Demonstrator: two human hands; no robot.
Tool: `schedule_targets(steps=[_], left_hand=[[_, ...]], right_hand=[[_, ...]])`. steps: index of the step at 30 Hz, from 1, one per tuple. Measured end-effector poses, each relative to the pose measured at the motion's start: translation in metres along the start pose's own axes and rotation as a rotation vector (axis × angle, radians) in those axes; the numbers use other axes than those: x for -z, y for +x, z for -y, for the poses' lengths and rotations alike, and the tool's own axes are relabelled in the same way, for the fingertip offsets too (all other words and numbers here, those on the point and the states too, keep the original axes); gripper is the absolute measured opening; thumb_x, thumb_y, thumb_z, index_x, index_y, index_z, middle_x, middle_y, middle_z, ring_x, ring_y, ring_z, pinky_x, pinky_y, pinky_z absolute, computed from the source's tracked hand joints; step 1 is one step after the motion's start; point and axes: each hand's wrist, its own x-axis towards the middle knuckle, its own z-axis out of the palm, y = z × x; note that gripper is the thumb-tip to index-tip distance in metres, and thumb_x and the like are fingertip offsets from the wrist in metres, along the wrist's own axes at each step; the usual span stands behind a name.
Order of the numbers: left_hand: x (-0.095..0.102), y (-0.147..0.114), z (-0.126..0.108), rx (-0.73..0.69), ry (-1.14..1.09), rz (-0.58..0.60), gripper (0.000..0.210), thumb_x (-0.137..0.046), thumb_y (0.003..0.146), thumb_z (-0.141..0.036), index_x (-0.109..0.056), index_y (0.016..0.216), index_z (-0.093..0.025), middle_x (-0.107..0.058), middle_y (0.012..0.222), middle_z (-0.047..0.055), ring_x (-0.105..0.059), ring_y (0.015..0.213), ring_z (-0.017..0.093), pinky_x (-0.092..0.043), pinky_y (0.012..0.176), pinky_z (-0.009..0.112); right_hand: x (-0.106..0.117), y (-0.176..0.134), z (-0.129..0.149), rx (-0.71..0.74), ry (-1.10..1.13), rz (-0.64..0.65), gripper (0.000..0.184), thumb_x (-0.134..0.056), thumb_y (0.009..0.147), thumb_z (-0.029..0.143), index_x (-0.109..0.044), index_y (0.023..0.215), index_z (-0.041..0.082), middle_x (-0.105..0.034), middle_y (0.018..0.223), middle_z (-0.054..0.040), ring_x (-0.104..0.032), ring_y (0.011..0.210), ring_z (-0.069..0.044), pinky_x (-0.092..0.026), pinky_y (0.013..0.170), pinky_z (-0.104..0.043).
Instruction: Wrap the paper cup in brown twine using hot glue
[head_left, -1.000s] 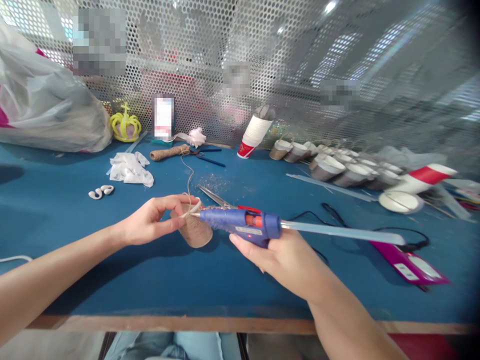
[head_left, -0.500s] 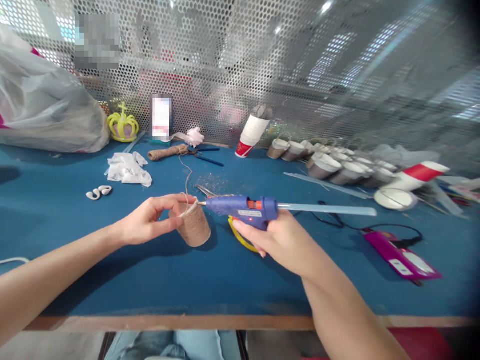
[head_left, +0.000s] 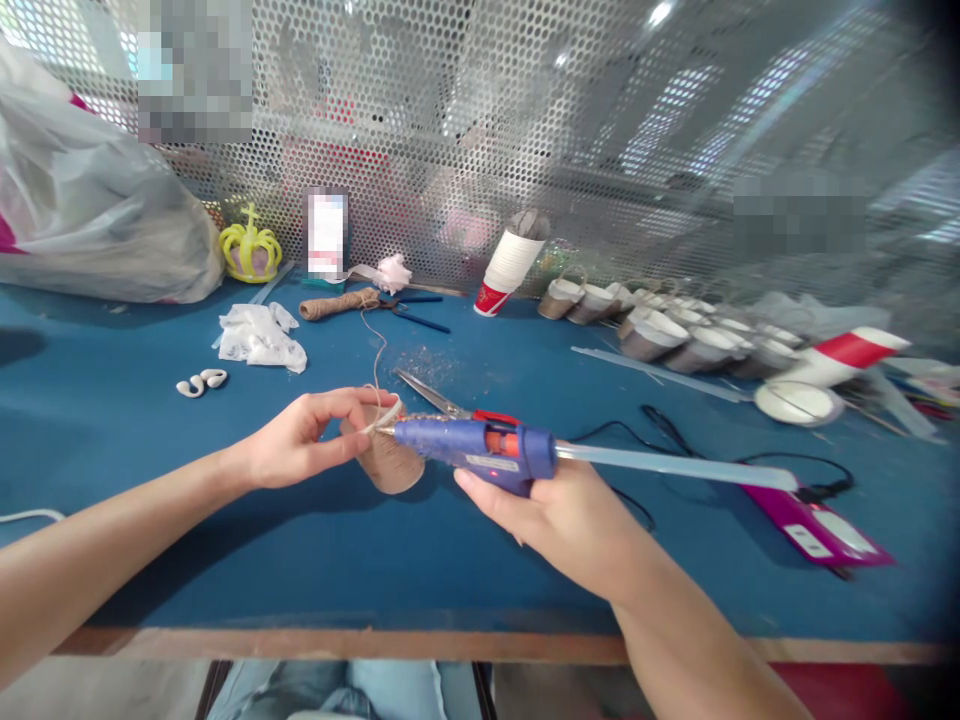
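Cup (head_left: 390, 462), twine-wrapped, sits tilted on the tabletop (head_left: 150, 440), pinched in our left hand (head_left: 300, 440); right hand (head_left: 562, 510) grips the glue gun (head_left: 480, 450), nozzle at the rim. Hot glue could burn our fingertips.

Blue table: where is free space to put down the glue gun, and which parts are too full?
The blue table is bare between the white scraps and the left hand, and along the near edge under both arms. The back right is crowded with wrapped cups, a black cord and a purple box.
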Motion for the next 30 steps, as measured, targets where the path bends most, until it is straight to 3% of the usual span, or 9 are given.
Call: schedule_targets(steps=[8,30], left_hand=[[0.001,0.0,0.001,0.019,-0.016,0.006,0.015,-0.053,0.084,-0.021,-0.053,0.071,-0.013,-0.051,0.127,0.015,-0.049,0.116,0.026,-0.039,0.094,0.036],[0.001,-0.001,0.002,0.059,-0.034,-0.013,0.018,-0.055,0.083,-0.028,-0.055,0.072,-0.014,-0.051,0.129,0.013,-0.051,0.113,0.027,-0.041,0.092,0.037]], right_hand=[[0.011,0.01,-0.012,-0.164,0.16,0.118,0.024,-0.051,0.079,0.035,-0.048,0.061,0.019,-0.046,0.044,0.0043,-0.043,0.038,-0.009,-0.037,0.039,-0.021],[0.008,0.02,-0.02,-0.173,0.226,0.057,0.021,-0.054,0.077,0.032,-0.051,0.062,0.018,-0.043,0.036,0.007,-0.039,0.032,-0.007,-0.032,0.036,-0.021]])
